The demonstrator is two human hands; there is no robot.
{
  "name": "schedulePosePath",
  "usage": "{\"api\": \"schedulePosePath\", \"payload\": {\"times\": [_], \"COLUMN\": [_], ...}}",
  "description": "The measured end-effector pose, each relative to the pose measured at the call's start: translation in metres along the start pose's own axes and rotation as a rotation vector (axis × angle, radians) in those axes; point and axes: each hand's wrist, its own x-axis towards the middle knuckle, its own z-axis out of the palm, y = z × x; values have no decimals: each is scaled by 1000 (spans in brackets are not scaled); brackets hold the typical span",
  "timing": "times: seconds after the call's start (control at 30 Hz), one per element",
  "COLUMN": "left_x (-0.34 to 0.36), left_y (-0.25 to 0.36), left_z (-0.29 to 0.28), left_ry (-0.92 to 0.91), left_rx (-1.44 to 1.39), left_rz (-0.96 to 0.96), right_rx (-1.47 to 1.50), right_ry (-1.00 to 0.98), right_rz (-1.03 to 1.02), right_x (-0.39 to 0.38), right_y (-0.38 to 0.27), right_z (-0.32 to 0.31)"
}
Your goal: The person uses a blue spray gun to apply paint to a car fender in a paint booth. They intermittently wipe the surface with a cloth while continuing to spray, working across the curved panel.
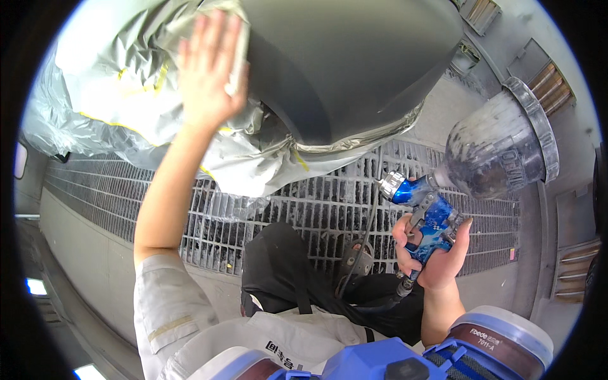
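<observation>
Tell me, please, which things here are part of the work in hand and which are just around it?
In use: cloth under the left hand, dark panel, blue spray gun in the right hand.
Just around: masking sheet, floor grating, respirator.

A blue metal spray gun (425,223) with a paint-smeared translucent cup (497,149) stands upright; a pale cloth (235,47) lies flat on the dark grey panel (342,57).
</observation>
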Motion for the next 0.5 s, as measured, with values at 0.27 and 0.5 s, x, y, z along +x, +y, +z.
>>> {"api": "schedulePosePath", "payload": {"times": [0.27, 0.5], "left_x": [-5, -33], "left_y": [101, 153], "left_z": [46, 52], "left_ry": [-267, -792], "left_rx": [-176, -76], "left_rz": [203, 701], "right_rx": [77, 167], "right_ry": [-87, -110], "right_rz": [-120, -194], "right_x": [2, -4], "right_y": [6, 13], "right_z": [0, -8]}}
